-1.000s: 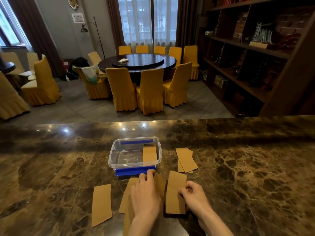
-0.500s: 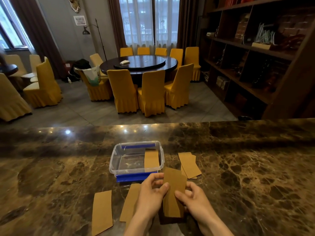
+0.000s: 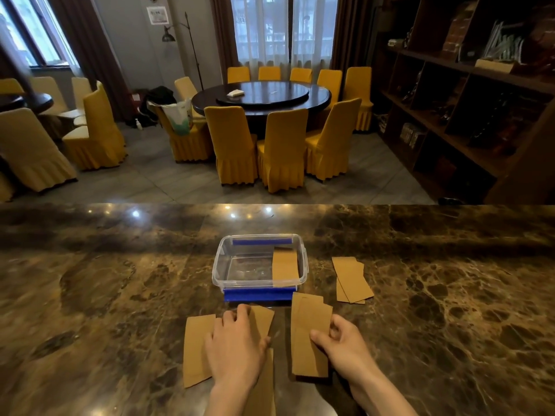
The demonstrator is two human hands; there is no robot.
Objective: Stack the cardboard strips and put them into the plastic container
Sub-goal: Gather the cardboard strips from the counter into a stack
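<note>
Dark brown marble table [image 3: 120, 295], with a round dining table [image 3: 261, 99] and yellow-covered chairs [image 3: 282, 145] beyond; the wall notice [image 3: 157, 15] is too small to read. The clear plastic container [image 3: 222, 265], blue-edged, holds one cardboard strip [image 3: 284, 264] at its right side. Left hand [image 3: 235, 343] lies flat on loose strips [image 3: 196, 346], right hand [image 3: 342, 340] pinches a small stack [image 3: 306, 334], and more strips [image 3: 350, 279] lie right of the container.

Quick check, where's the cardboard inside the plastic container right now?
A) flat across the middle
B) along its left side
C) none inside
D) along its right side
D: the cardboard strip lies against the right wall of the plastic container, with the left part of the floor bare.
</note>
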